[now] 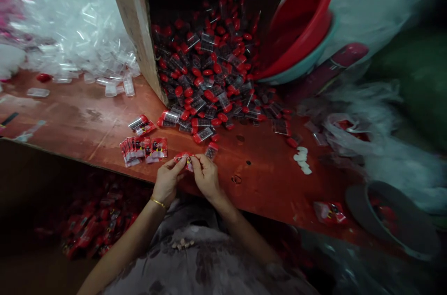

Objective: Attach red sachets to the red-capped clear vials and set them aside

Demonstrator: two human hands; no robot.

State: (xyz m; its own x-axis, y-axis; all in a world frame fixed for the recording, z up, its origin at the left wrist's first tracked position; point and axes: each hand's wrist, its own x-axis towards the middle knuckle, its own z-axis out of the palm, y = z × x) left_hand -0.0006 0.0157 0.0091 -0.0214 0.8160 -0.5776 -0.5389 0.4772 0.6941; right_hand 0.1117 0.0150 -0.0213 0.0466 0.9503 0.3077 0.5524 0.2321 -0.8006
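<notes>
Close to the table's front edge, my left hand [168, 178] and my right hand [206, 174] pinch one small red printed packet [188, 163] between their fingertips. Whether the packet is open at the top I cannot tell. Just beyond my right hand lies a clear container with a red cap [211, 150]. Left of my hands, several red printed packets [159, 148] lie flat, some overlapping in a row. Behind them a red-capped container [138, 123] rests on another red packet [146, 128].
A cardboard box [132, 20] on its side spills red-capped containers [209, 81] onto the table [265, 183]. Clear plastic containers [77, 25] pile at the left. A red basin [303, 25] leans at the box's right. White discs [302, 160] and a grey bowl [401, 220] are further right.
</notes>
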